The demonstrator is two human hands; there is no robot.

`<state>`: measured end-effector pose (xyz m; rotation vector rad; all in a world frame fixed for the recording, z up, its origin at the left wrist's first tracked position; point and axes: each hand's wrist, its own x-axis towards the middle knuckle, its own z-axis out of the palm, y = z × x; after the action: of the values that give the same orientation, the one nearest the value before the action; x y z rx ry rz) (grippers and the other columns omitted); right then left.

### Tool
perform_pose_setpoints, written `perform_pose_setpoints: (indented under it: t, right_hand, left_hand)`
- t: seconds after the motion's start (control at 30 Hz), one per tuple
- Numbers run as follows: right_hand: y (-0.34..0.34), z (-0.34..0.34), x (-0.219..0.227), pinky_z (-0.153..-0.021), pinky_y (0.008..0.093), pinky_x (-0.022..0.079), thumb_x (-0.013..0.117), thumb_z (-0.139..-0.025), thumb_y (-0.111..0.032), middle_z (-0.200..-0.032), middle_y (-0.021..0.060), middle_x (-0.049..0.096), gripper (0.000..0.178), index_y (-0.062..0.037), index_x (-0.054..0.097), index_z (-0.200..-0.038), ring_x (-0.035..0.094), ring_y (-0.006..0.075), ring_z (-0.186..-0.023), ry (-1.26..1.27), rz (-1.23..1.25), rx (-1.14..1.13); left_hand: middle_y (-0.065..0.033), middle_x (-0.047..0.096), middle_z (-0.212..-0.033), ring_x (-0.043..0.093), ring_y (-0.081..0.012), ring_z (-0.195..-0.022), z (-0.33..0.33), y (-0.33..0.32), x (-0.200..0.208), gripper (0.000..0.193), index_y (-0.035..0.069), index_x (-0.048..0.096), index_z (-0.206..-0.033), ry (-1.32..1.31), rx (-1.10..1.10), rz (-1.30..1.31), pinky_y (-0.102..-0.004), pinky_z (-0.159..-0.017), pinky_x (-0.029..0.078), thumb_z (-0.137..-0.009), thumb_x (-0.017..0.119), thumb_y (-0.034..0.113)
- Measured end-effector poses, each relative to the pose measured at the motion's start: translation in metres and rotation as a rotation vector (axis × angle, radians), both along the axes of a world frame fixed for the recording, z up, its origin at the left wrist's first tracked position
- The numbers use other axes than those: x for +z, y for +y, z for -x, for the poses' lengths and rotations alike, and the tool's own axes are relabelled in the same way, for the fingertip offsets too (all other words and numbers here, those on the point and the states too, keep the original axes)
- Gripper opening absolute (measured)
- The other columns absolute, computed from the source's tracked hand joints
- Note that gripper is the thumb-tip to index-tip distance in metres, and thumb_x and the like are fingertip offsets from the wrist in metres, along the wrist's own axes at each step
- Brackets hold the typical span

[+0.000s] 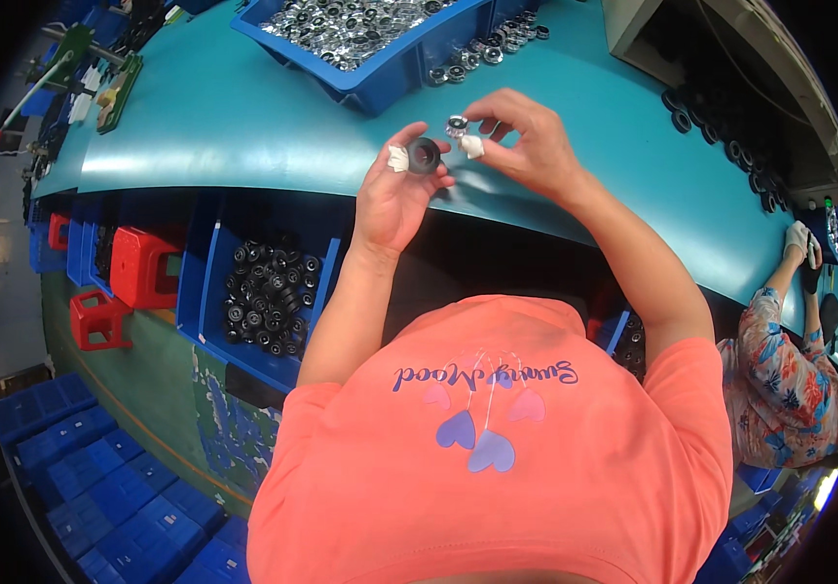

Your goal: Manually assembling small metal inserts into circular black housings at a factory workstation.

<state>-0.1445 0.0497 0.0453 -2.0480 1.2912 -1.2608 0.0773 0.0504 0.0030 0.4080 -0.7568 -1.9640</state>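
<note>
Desk (243, 146), teal and glossy, sweeps across in front of you from side to side. Blue crates (136, 516) cover the floor off to your left, and a co-worker (789, 380) in a floral top is at the far right, white-gloved hands (800, 239) near the desk's edge. A pale housing (633, 24) takes the desk's far right side. Straight ahead, a blue bin (360, 86) heaped with small silver-and-black parts (351, 29) blocks the desk just beyond your hands, its near corner close to your left fingers. Beneath the desk edge, beside your left forearm, a lower bin (261, 364) holds a pile of round black parts (273, 292); two red stools (141, 268) stand further left. Your left hand (391, 204) is turned palm up, its fingers (409, 132) gripping a black ring-shaped part (424, 156). Your right hand (531, 141) faces it, fingers pinching a small shiny part (456, 126) just beside the ring, a narrow gap between them. Dark rings (735, 151) lie strewn by the housing, and loose silver parts (472, 60) line the bin's right side. White wraps (397, 159) cover both thumbs.
</note>
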Motion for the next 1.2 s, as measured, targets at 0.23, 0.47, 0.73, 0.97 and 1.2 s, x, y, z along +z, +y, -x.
perform_pose_setpoints:
  t: [0.23,0.47,0.73,0.97,1.2]
  right_hand:
    - [0.015,-0.003,-0.009,-0.064,0.0314,0.056,0.079,-0.080,-0.017,-0.096,0.0058,0.068,0.026,-0.0103,0.073,-0.105,0.067,0.0192,-0.076,-0.051,-0.010,-0.004]
    - [0.018,0.000,-0.017,-0.062,0.0306,0.056,0.078,-0.080,-0.014,-0.093,0.0051,0.067,0.022,-0.0095,0.072,-0.101,0.066,0.0186,-0.073,-0.041,-0.033,-0.015]
    - [0.020,0.000,-0.019,-0.062,0.0292,0.055,0.076,-0.081,-0.010,-0.094,0.0042,0.067,0.030,-0.0103,0.071,-0.110,0.066,0.0158,-0.072,-0.141,-0.152,-0.021]
    - [0.016,0.002,-0.028,-0.067,0.0266,0.054,0.075,-0.083,-0.007,-0.102,0.0045,0.068,0.035,-0.0082,0.071,-0.118,0.065,0.0118,-0.076,-0.320,-0.146,0.069]
    - [0.014,0.016,-0.019,-0.079,0.0249,0.053,0.076,-0.085,-0.008,-0.110,0.0041,0.072,0.038,-0.0017,0.069,-0.121,0.066,0.0083,-0.093,-0.697,-0.511,0.057]
  left_hand:
    - [-0.0143,0.064,-0.122,0.064,-0.0249,-0.111,0.023,0.000,-0.002,0.041,0.001,0.049,-0.137,-0.118,0.016,0.058,-0.0411,-0.094,0.054,-0.105,0.052,0.025]
    - [-0.0127,0.064,-0.121,0.065,-0.0235,-0.108,0.028,0.002,0.002,0.039,0.001,0.052,-0.134,-0.188,0.028,0.052,-0.0401,-0.092,0.054,-0.102,0.057,0.023]
    - [-0.0136,0.063,-0.124,0.065,-0.0238,-0.109,0.033,0.002,0.008,0.039,0.000,0.053,-0.134,-0.236,0.029,0.064,-0.0419,-0.092,0.054,-0.103,0.057,0.025]
    - [-0.0188,0.060,-0.130,0.065,-0.0251,-0.106,0.026,-0.001,-0.001,0.045,-0.001,0.048,-0.140,-0.143,-0.016,0.076,-0.0433,-0.094,0.055,-0.106,0.051,0.028]
    - [-0.0236,0.059,-0.131,0.064,-0.0247,-0.101,0.023,-0.001,-0.001,0.049,-0.002,0.044,-0.144,-0.034,-0.043,0.012,-0.0438,-0.094,0.056,-0.110,0.041,0.033]
